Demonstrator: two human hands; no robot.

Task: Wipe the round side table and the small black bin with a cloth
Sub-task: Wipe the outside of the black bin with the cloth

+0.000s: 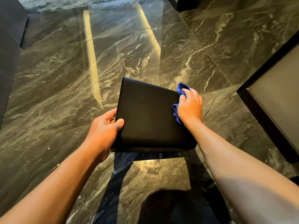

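Left hand gripping, right hand pressing

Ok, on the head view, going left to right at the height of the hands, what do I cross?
Left hand gripping the bin's left edge → black bin → blue cloth → right hand pressing that cloth to the bin's right edge → dark cabinet.

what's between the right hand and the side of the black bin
In the head view, a blue cloth lies between the right hand and the black bin, pressed against the bin's right edge.
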